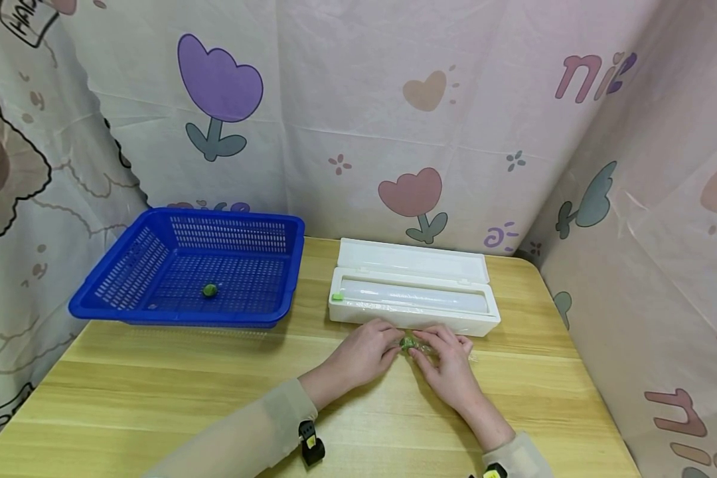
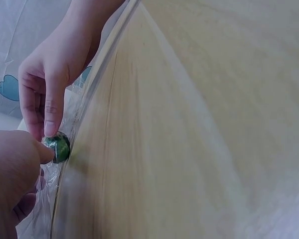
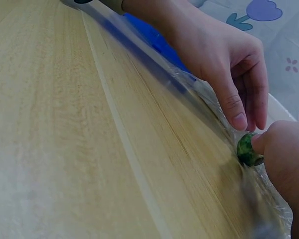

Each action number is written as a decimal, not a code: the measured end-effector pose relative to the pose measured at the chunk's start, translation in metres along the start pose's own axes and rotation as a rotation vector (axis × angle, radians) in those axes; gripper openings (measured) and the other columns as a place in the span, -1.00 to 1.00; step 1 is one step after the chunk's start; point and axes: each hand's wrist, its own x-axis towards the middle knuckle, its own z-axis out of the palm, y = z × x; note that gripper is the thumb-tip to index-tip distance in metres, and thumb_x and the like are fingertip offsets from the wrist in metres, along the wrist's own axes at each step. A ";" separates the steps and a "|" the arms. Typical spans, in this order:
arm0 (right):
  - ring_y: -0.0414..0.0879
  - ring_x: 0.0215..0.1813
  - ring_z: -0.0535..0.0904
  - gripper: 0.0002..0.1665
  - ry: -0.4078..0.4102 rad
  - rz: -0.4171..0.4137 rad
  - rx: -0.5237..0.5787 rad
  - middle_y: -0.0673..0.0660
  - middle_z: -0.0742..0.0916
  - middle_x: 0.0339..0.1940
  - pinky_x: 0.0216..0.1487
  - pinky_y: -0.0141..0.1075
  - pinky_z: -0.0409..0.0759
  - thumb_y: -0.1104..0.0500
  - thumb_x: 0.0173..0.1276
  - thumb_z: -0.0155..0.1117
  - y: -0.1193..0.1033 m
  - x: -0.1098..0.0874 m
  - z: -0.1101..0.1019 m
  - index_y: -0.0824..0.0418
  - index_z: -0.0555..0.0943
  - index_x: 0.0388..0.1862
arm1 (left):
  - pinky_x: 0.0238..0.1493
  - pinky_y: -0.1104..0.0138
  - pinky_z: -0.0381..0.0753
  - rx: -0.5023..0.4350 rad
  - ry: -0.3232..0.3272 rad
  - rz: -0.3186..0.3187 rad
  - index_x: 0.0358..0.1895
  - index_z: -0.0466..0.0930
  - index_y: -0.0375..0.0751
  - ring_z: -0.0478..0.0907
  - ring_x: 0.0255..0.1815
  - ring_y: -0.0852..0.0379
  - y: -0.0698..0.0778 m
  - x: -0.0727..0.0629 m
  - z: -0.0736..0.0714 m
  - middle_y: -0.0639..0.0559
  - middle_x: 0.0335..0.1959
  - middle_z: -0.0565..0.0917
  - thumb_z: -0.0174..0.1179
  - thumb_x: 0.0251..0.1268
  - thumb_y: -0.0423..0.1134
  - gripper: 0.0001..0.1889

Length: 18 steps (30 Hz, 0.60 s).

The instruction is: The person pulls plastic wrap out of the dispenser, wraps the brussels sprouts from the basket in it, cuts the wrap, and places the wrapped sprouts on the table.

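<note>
Your left hand (image 1: 358, 355) pinches clear film (image 2: 67, 119) at the left of a small green ball (image 1: 407, 342), and your right hand (image 1: 451, 372) pinches at its right, a thumb against the ball. The ball sits between your 2 sets of fingertips, at the bench (image 1: 215, 385); I cannot tell whether it bears on the wood.

The step looks like wrapping this 1 ball, with film gathered about it. The next move probably calls for drawing the film snug and twisting or folding the loose ends; an uneven pull could let the ball slip.

Just beyond your fingers stands the white dispenser box (image 1: 343, 313), lid (image 1: 415, 260) tipped back, film roll (image 1: 415, 296) inside, leaving little room to push forward.

Well to the left, a 2nd green ball (image 1: 210, 290) lies in the blue basket (image 1: 297, 265). A printed curtain (image 1: 334, 79) hangs behind.
</note>
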 end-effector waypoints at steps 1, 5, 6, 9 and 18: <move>-0.08 0.11 0.59 -0.57 -0.002 0.002 0.002 -0.01 0.71 0.01 0.14 0.07 0.05 0.24 0.27 0.63 0.000 0.000 0.000 0.22 0.76 0.12 | 0.19 0.31 0.63 -0.002 -0.002 -0.001 0.22 0.74 -0.15 0.64 0.15 0.11 0.000 0.000 0.000 0.02 0.11 0.75 0.38 0.48 -0.19 -0.67; -0.09 0.09 0.59 -0.57 -0.002 0.002 0.006 0.00 0.71 0.00 0.14 0.06 0.06 0.23 0.27 0.63 0.000 0.000 -0.001 0.22 0.76 0.12 | 0.17 0.32 0.63 -0.012 -0.008 -0.008 0.22 0.74 -0.15 0.64 0.14 0.12 -0.001 0.000 0.000 0.03 0.11 0.74 0.38 0.47 -0.19 -0.67; -0.08 0.09 0.59 -0.57 -0.001 0.001 0.006 0.00 0.71 0.00 0.13 0.05 0.06 0.23 0.27 0.63 0.000 0.000 0.000 0.22 0.76 0.12 | 0.17 0.33 0.63 -0.014 -0.009 -0.009 0.22 0.74 -0.15 0.64 0.14 0.13 -0.001 0.000 0.000 0.03 0.11 0.74 0.38 0.47 -0.20 -0.67; -0.08 0.09 0.59 -0.57 0.001 0.000 0.004 0.01 0.71 0.01 0.14 0.05 0.06 0.23 0.27 0.63 0.000 0.000 0.000 0.22 0.76 0.12 | 0.17 0.33 0.63 -0.015 -0.007 -0.009 0.22 0.74 -0.15 0.64 0.14 0.13 -0.001 0.000 0.000 0.03 0.10 0.75 0.38 0.47 -0.19 -0.67; -0.07 0.10 0.59 -0.57 0.002 -0.007 0.001 0.02 0.71 0.01 0.14 0.07 0.06 0.23 0.28 0.63 0.000 0.000 0.000 0.22 0.76 0.12 | 0.18 0.32 0.62 -0.025 -0.005 -0.009 0.22 0.74 -0.16 0.64 0.15 0.12 -0.001 -0.001 -0.002 0.02 0.11 0.74 0.37 0.48 -0.20 -0.67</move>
